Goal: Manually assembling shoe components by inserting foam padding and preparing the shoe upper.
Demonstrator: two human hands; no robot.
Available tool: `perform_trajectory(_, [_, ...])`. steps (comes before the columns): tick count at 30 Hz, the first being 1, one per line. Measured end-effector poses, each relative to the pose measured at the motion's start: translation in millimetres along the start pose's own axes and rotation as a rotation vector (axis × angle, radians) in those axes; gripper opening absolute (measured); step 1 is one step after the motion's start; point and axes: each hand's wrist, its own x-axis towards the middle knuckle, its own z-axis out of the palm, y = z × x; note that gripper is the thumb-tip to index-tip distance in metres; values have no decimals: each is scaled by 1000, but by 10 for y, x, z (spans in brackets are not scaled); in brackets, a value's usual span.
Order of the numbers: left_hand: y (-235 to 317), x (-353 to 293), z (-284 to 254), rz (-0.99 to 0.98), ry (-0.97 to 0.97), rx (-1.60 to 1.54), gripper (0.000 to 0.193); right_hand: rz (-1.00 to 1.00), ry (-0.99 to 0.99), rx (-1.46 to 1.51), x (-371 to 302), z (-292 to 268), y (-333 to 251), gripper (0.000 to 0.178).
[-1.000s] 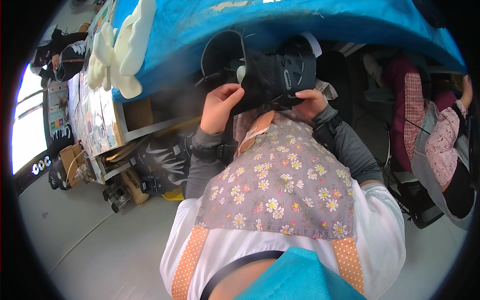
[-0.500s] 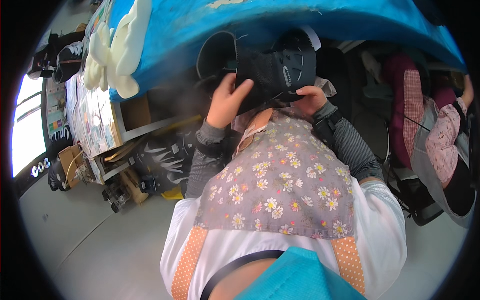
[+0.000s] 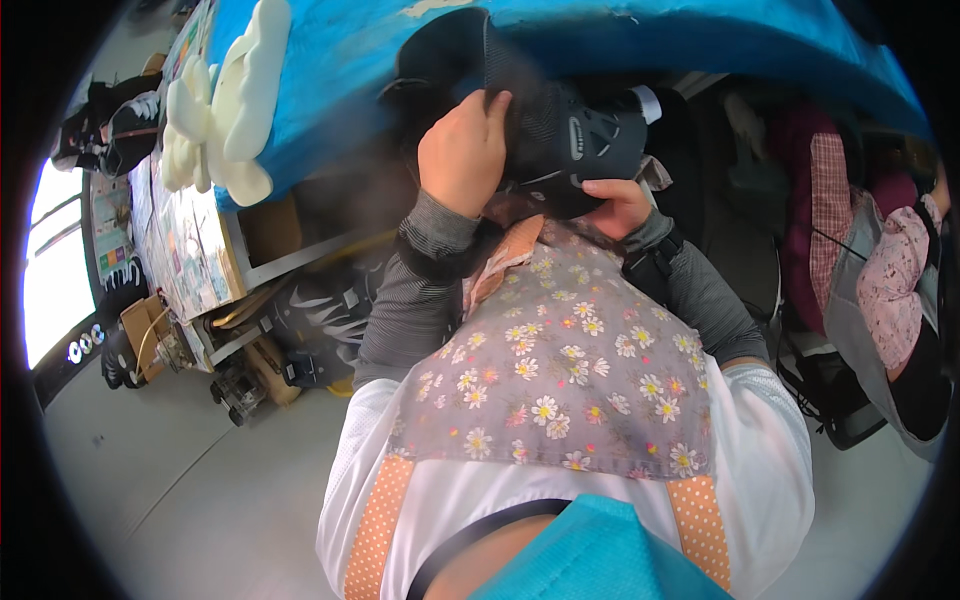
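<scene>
Beside blue-sheeted table (image 3: 690,38) | left hand (image 3: 462,155) pinches dark patterned boot-like piece (image 3: 612,140), right hand (image 3: 618,208) clasps its lower edge | slack right thumb could let it twist

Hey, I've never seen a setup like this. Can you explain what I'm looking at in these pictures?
Sure. There's no machine: each grip is a person's bare hand. The view comes from a wide fisheye camera on that person's head, looking down, so edges bend and the outer rim is dark. Picture left is the person's own left. That's their flowered apron below.

Both hands hold a dark piece, rather shoe-like. The right grip has it low on one side, thumb on top. The left grip seems to pinch its tall flap, though those fingers are partly hidden.

Beyond is a table with a blue cover, with pale shapes at its left end. Far right is another person.
</scene>
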Motion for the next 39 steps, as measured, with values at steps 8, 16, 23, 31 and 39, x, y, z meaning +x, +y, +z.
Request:
perform_trajectory(8, [-23,-196,48,82,95,13,29,183,-78,159,335,-296,135,42])
perform_trajectory(16, [-170,-22,-216,40,319,-79,44,171,-181,110,278,-92,48,47])
perform_trajectory(23, [-108,256,-181,140,193,261,41,32,-96,94,80,185,-8,49])
perform_trajectory(31, [-363,425,332,122,-263,369,51,43,-17,-22,141,52,57,40])
perform_trajectory(39, [-422,429,582,96,-244,330,54,75,-53,6,174,-32,65,36])
